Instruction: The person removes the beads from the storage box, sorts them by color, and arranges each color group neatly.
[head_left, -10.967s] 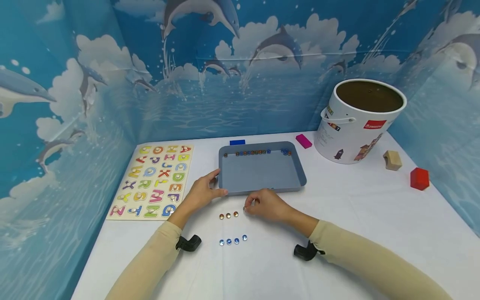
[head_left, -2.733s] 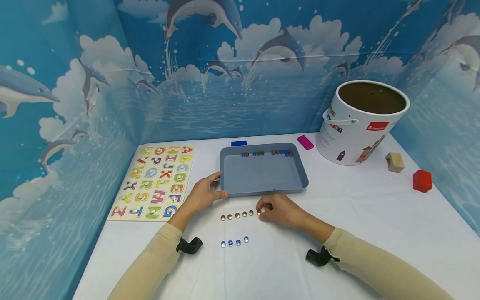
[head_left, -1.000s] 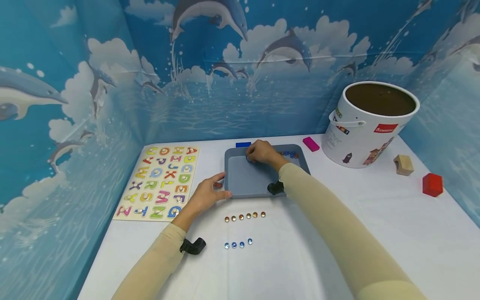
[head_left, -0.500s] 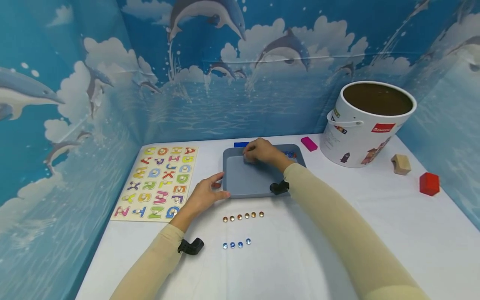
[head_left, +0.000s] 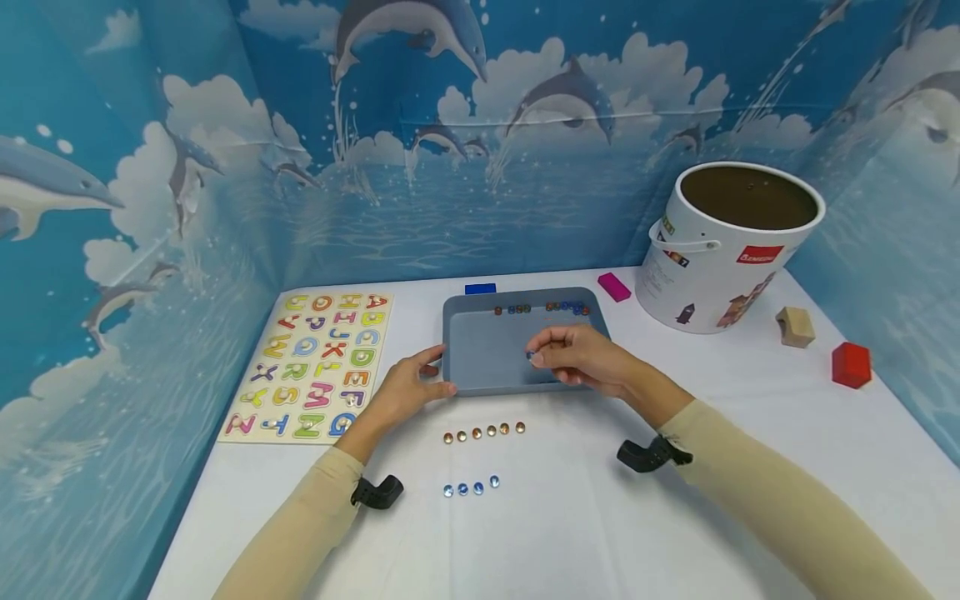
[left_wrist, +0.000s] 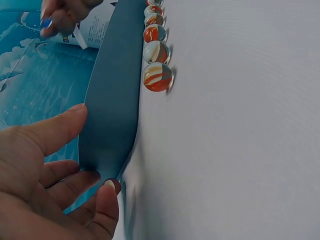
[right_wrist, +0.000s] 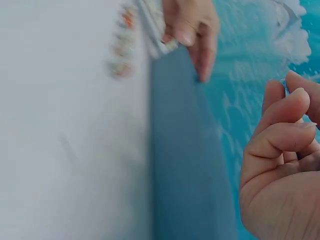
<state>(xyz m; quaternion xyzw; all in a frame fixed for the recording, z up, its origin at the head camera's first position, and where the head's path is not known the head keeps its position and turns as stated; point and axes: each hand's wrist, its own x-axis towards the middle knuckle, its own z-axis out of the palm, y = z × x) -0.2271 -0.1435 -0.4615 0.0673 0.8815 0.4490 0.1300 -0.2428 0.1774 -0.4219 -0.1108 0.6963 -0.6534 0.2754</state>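
My right hand (head_left: 585, 360) pinches a blue glass marble (head_left: 529, 355) between thumb and fingertips, above the grey tray (head_left: 487, 350). The marble (left_wrist: 46, 23) also shows blue in the left wrist view, while the right wrist view mostly hides it behind the fingers. At the tray's near left corner, my left hand (head_left: 408, 385) holds the wall, fingers on the side and thumb in front. On the white cloth before the tray lies a row of orange-swirled marbles (head_left: 477, 433). Nearer to me is a shorter row of blue marbles (head_left: 463, 489). Several mixed marbles (head_left: 519, 309) line the tray's far side.
An alphabet puzzle board (head_left: 307, 367) lies at the left. Behind the tray are a blue block (head_left: 480, 288) and a magenta block (head_left: 614, 287). A white bucket (head_left: 720, 267), a wooden arch block (head_left: 795, 327) and a red block (head_left: 852, 365) stand at the right.
The orange row has grown from three marbles since the oldest frame. My right hand reached to the tray's far side, then came back nearer with a blue marble. The left hand stays at the corner.
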